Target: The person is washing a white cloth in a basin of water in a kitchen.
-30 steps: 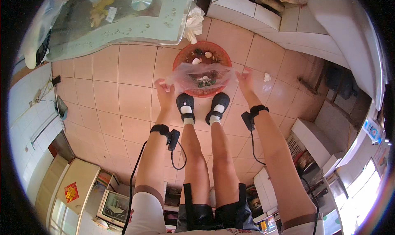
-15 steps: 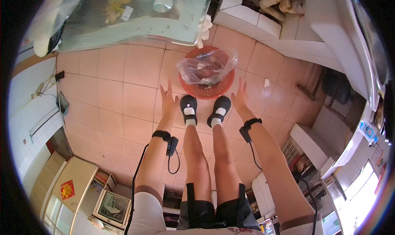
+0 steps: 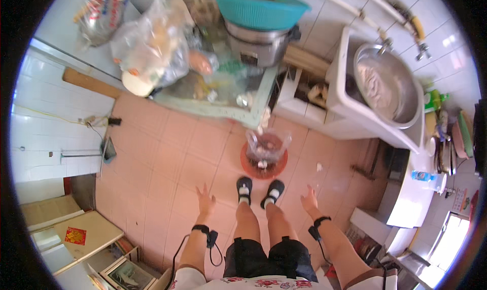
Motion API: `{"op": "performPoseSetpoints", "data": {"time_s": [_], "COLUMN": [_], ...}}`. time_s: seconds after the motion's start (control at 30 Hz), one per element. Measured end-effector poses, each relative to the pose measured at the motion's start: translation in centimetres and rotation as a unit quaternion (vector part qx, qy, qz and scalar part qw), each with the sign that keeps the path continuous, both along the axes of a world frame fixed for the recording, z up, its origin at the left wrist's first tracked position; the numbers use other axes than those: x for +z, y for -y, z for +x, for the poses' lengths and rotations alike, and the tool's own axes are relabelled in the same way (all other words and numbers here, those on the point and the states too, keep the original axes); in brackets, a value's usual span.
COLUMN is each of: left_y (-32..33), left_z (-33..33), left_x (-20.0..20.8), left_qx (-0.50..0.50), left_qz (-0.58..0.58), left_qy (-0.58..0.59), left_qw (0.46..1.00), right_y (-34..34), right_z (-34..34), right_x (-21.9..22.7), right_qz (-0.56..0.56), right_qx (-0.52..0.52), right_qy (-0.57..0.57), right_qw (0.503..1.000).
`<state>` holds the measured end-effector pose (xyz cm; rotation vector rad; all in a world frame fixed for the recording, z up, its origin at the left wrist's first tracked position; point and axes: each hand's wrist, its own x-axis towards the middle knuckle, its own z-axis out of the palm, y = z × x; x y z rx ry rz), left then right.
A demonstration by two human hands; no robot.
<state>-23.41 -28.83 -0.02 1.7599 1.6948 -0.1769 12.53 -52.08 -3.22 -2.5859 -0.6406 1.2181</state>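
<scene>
My left hand hangs over the floor to the left of my shoes, fingers spread, with nothing in it. On the other side of my feet, my right hand is also empty, its fingers stretched out. Just beyond my shoe tips stands a round red plastic basket. A clear plastic bag lies in its top and over its rim; what is beneath it is hard to make out. Neither hand touches the basket.
Ahead is a glass-topped table bearing filled plastic bags, a rice cooker and a teal basin. At the right, a white sink holds a metal bowl. A cabinet stands lower left.
My view has tilted up, bringing the tabletop, sink and bowl into sight. Basket and feet sit lower in the picture. Both hands remain empty and spread, now farther from the basket.
</scene>
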Motion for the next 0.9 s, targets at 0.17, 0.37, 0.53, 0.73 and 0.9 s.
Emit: {"op": "performPoseSetpoints", "data": {"time_s": [0.17,0.37,0.53,0.73,0.9], "left_y": [-1.3,-3.2,-2.5,2.8,5.4], "left_z": [0.1,-4.4,-7.7,-9.9,-8.8], "left_x": [4.8,8.7,13.0,15.3,18.2], "left_qx": [-0.008,0.011,0.049,0.159,0.143], "left_qz": [0.032,0.101,0.152,0.117,0.057], "left_qy": [0.030,0.038,-0.030,-0.095,-0.132], "left_qw": [0.999,0.994,0.987,0.976,0.979], "right_y": [1.8,-2.7,-9.9,-16.4,-18.1], "right_z": [3.5,13.0,26.5,39.2,38.4], "right_x": [6.7,14.6,24.2,16.7,16.5], "right_qz": [-0.010,0.198,0.367,0.284,0.117], "right_qx": [-0.016,-0.067,-0.036,0.089,0.140], "right_qy": [0.040,0.292,0.418,0.307,0.179], "right_qw": [0.999,0.933,0.830,0.904,0.967]}}
